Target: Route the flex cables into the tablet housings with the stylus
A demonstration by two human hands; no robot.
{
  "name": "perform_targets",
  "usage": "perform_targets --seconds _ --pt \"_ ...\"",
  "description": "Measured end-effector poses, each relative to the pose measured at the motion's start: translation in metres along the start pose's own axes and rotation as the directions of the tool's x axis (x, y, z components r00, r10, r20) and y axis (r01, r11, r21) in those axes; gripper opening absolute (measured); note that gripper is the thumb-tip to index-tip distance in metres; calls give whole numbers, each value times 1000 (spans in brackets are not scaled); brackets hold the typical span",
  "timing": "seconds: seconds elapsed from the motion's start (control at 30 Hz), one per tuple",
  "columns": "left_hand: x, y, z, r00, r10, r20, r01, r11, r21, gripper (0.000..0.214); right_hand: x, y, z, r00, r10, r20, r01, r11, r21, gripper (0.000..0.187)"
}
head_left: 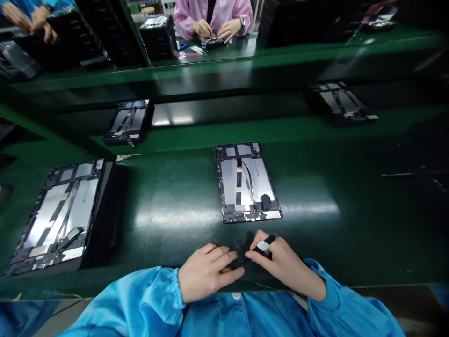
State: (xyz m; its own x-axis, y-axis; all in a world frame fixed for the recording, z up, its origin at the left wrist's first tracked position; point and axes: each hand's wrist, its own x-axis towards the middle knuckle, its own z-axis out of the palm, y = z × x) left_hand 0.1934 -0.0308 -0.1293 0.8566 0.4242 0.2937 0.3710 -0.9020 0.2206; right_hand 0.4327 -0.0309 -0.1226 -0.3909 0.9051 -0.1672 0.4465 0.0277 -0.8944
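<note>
My left hand (210, 273) lies palm down near the front edge of the green bench, fingers stretched and loosely spread. Beside it, my right hand (277, 260) is closed in a pinch around a slim dark pointed tool (244, 256), its tip close to the left fingertips. A white piece and a black band show by the right index finger; what they are I cannot make out. Just beyond both hands lies an opened tablet (257, 178), its silver inner plate, ribbon cables and circuit strip facing up. Neither hand touches it.
At left rises a dark stack topped by another opened tablet (66, 206). Two further tablet units, one left (129, 120) and one right (342, 102), sit along the far strip. Across the bench, a co-worker's hands (215, 30) handle small parts. A green post (52, 124) slants at left.
</note>
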Motion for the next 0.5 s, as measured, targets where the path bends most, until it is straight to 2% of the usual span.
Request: perform_targets --seconds 0.1,0.2,0.27,0.33,0.4,0.5 --pt "-1 4 1 1000 -18 -4 18 1000 12 28 1 2 -4 998 56 18 -58 982 182 26" --pt "-1 3 -1 999 -51 -14 51 999 1 29 16 -4 -21 994 106 2 -100 931 351 34" --pt "1 -4 -4 995 -90 -40 89 996 -19 28 35 -10 -34 993 114 -22 -98 926 365 35" --pt "5 -16 -8 982 -160 -105 159 987 -17 26 57 -17 -44 992 126 1 -118 923 367 36" --pt "9 -28 -10 961 -215 -175 220 975 12 25 78 -21 -48 989 140 55 -151 918 367 36" --pt "13 -43 -9 953 -220 -211 236 970 56 25 97 -22 -46 982 153 113 -182 926 330 33"
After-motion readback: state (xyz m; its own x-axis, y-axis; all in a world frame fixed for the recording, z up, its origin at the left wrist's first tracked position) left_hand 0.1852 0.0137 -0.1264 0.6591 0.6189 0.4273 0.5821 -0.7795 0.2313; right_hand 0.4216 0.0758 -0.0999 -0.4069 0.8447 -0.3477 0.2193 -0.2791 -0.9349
